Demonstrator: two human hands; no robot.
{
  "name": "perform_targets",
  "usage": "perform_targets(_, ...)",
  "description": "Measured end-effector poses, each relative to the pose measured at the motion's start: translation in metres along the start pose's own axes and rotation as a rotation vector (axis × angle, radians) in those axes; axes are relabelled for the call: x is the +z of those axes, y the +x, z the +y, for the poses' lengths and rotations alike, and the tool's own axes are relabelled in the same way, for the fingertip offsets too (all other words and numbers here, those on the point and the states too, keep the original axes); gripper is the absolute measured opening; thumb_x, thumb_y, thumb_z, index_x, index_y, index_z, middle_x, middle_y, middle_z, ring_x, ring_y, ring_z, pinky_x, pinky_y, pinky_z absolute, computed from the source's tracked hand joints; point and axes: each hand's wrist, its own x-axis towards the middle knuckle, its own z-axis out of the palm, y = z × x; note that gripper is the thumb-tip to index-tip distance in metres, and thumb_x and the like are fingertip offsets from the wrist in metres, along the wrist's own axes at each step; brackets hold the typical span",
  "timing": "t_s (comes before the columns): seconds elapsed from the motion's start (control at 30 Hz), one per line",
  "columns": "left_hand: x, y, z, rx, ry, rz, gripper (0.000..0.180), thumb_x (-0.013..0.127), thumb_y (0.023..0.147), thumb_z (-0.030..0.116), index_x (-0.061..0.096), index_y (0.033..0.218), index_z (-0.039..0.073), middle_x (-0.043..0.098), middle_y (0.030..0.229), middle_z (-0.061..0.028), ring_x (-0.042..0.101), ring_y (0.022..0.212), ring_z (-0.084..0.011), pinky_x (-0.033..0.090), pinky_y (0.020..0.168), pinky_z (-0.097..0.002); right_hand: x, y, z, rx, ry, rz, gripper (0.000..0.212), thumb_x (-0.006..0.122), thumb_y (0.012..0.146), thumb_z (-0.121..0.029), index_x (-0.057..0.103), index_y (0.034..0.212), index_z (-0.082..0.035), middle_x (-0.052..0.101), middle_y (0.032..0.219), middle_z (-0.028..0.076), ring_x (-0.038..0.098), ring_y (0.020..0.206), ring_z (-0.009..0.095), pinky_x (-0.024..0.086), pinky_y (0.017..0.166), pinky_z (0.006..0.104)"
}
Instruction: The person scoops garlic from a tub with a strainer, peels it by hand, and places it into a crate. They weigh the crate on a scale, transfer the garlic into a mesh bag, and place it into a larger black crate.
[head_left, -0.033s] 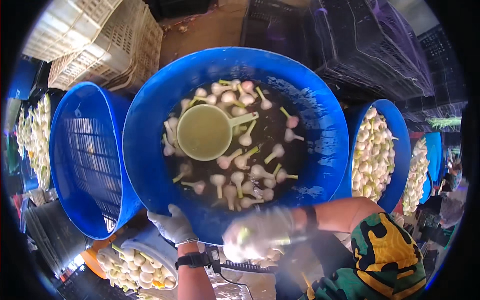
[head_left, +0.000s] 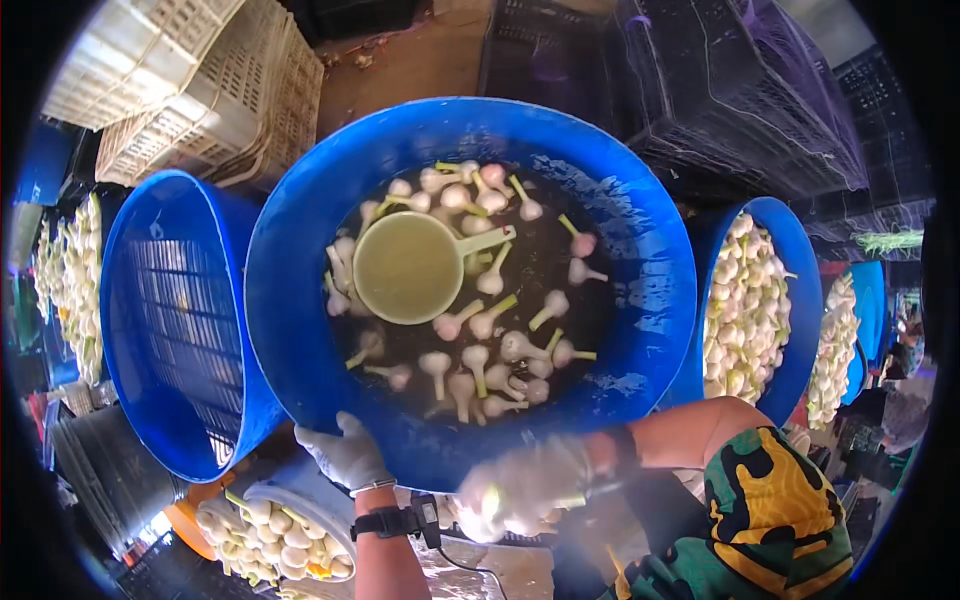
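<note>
My left hand (head_left: 345,455), in a white glove, straddles the near left rim of a large blue tub (head_left: 470,440). Its thumb lies inside the rim and its fingers outside. Smeared by motion, my gloved right hand (head_left: 535,475) is just outside the near rim, closed around whitish garlic (head_left: 490,500) with a bit of green stem showing. How many bulbs it holds is unclear. Dark water in the tub carries many garlic bulbs (head_left: 475,365) with short stems. A pale green dipper (head_left: 408,268) with a handle floats among them, on the left.
Left of the tub is a blue slatted basket (head_left: 215,430). A blue container (head_left: 795,390) on the right is full of garlic (head_left: 740,310); another heap (head_left: 275,535) sits at lower left. White crates (head_left: 215,120) and black crates (head_left: 740,130) stand behind.
My right hand has shifted slightly to the right and stays blurred. My left hand stays at the tub's rim.
</note>
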Motion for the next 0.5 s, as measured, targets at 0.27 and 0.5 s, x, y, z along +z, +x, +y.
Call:
perform_targets(0.27,0.011,0.001,-0.001,0.034,-0.001,0.016,0.057,0.058,0.081,0.016,0.034,0.128,-0.006,0.056,0.113,-0.0278,0.060,0.098,-0.0414,0.048,0.085,-0.0442,-0.131,0.017,0.033,-0.292,-0.197,0.907,0.026,0.055,0.093,-0.027,0.058,0.101,-0.002,0.059,0.099,0.010,0.059,0.091,0.021,0.048,0.076,0.0318)
perform_targets(0.5,0.006,0.002,-0.004,-0.020,-0.037,0.025,0.056,0.059,0.082,0.012,0.033,0.129,-0.006,0.057,0.114,-0.0261,0.060,0.099,-0.0377,0.047,0.088,-0.0410,-0.366,0.034,0.105,-0.152,-0.087,1.778,0.045,0.054,0.088,-0.033,0.051,0.124,-0.005,0.057,0.106,0.020,0.056,0.088,0.034,0.047,0.077,0.0380)
